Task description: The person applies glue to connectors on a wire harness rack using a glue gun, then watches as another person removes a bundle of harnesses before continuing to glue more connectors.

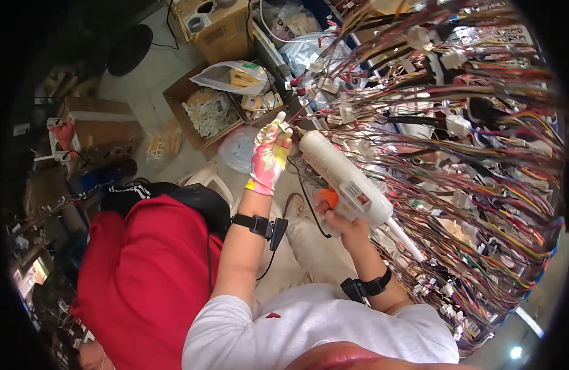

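Note:
My left hand (271, 157), in a white, pink and yellow glove, is raised in the middle with its fingers curled together at the tips. Something small and pale seems to be pinched there, too small to name. My right hand (347, 227) is bare and wraps round the handle of a white hot glue gun (340, 166) with an orange trigger (328, 197). Its nozzle points up and left, close beside the gloved fingertips. A white glue stick (406, 240) sticks out of its back end. Bundles of thin coloured wires (432, 148) with white connectors spread just right of the gun.
An open cardboard box (204, 148) of small white parts and bagged yellowish pieces stands beyond my left hand. Another carton (226, 34) is behind it. A person in red (155, 253) is close on my left. A dark cable (306, 191) hangs below the gun.

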Action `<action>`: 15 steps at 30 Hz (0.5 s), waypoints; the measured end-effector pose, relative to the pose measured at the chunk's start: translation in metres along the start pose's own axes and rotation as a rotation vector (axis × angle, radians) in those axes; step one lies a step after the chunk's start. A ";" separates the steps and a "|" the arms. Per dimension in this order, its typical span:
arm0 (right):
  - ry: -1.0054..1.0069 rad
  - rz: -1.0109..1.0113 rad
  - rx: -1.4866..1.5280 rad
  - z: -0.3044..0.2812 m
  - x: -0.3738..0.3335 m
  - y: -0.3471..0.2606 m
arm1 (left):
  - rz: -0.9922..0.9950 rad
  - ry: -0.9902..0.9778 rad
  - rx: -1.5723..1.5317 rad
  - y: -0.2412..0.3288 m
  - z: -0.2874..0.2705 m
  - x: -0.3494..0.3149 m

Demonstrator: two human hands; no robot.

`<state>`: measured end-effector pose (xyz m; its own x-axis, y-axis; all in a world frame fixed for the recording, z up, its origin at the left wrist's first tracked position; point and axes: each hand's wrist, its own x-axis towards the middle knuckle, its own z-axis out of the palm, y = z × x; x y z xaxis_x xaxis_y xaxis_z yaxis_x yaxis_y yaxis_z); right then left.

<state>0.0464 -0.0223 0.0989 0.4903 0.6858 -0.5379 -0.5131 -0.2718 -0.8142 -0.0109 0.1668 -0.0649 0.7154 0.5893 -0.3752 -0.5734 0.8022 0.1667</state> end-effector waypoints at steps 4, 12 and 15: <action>0.011 0.007 -0.006 -0.005 -0.019 -0.003 | 0.072 0.037 0.026 -0.010 0.004 -0.006; 0.006 0.003 -0.009 -0.015 -0.028 -0.008 | 0.087 -0.041 -0.002 -0.012 0.010 -0.029; -0.050 0.001 -0.015 -0.006 -0.024 -0.001 | 0.141 -0.043 -0.021 -0.005 0.006 -0.042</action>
<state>0.0394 -0.0430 0.1111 0.4534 0.7186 -0.5273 -0.5030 -0.2821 -0.8169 -0.0354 0.1385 -0.0446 0.6437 0.6998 -0.3099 -0.6772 0.7094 0.1954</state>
